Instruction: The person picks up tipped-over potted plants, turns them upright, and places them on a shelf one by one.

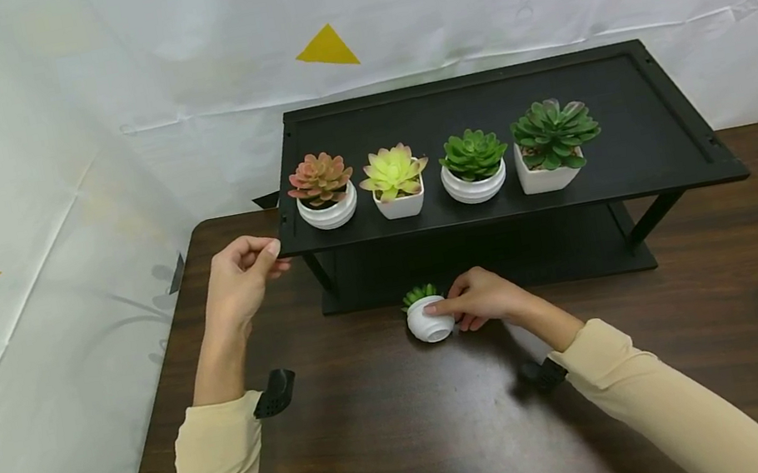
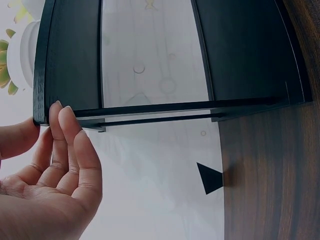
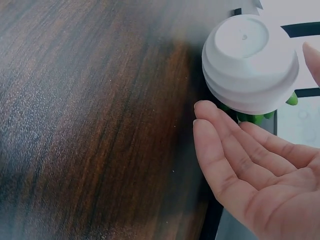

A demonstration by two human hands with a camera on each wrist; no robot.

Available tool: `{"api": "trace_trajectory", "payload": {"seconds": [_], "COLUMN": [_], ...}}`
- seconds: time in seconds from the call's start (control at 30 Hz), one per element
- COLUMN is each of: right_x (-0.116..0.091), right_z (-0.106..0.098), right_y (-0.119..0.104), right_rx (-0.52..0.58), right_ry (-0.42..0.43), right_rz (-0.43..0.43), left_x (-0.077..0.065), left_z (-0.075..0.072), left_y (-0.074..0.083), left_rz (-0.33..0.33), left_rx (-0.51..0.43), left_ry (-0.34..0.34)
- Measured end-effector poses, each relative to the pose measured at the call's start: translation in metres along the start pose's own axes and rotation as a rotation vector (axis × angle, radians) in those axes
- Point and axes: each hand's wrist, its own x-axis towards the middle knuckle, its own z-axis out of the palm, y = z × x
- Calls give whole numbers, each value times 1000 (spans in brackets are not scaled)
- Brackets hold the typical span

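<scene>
My left hand (image 1: 238,285) pinches the front left corner of a black two-tier shelf (image 1: 620,118), thumb above and fingertips below its upper board. In front of the lower board, my right hand (image 1: 484,296) holds a small potted succulent (image 1: 430,320) between thumb and fingers. Its round white pot (image 3: 250,65) is tipped, with the base facing the right wrist camera and the green leaves mostly hidden behind. Along the top board stand a reddish succulent (image 1: 322,187), a yellow-green one (image 1: 395,181), a green one (image 1: 475,164) and a larger dark green one (image 1: 553,142).
The shelf stands towards the back of a dark brown wooden table (image 1: 400,444). Behind and to the left hangs a white sheet (image 1: 203,56) with yellow and black triangles. Slanted black supports (image 1: 655,216) join the two boards.
</scene>
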Motion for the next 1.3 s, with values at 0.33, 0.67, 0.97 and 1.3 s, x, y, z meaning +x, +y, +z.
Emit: {"api": "trace_trajectory", "payload": {"seconds": [0.33, 0.67, 0.97, 1.3], "right_x": [2, -1, -2, -4], "right_z": [1, -1, -2, -5], "right_y": [2, 3, 8, 13], "right_rx": [23, -4, -33, -31], "right_ry": [-33, -86, -139, -198], "right_rz": [-1, -34, -96, -171], "left_x": [1, 1, 1, 1], "left_z": [0, 0, 0, 0], "left_y": [-1, -2, -2, 0], "left_rz": [1, -8, -10, -6], "left_rx": [0, 6, 13, 8], "left_ry": [3, 0, 1, 2]}}
